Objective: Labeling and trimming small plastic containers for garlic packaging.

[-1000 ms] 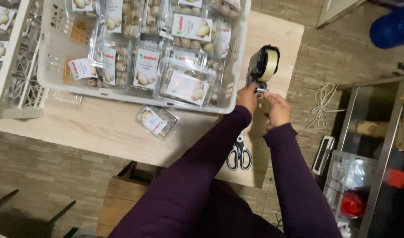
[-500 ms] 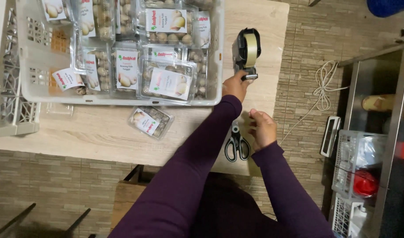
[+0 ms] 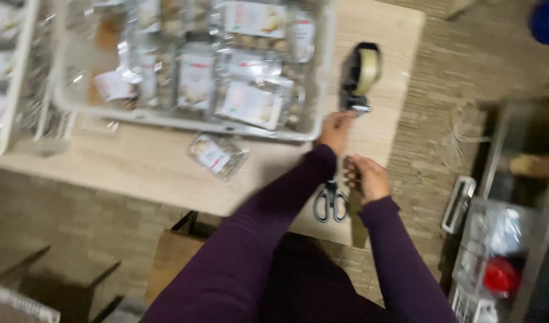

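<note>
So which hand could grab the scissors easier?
Probably the right hand: it hovers right beside the scissors on the table, though it seems to pinch a tape strip. The left hand is farther up, gripping the tape dispenser.

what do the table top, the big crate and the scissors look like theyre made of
Table top: looks like pale wood or wood-look laminate, matt, with faint grain lines. Crate: seems white plastic, smooth moulded rim, slotted wall. Scissors: dark handle loops, probably plastic; blades are blurred, likely metal. Left hand is at the tape dispenser; right hand pinches the clear tape.
</note>
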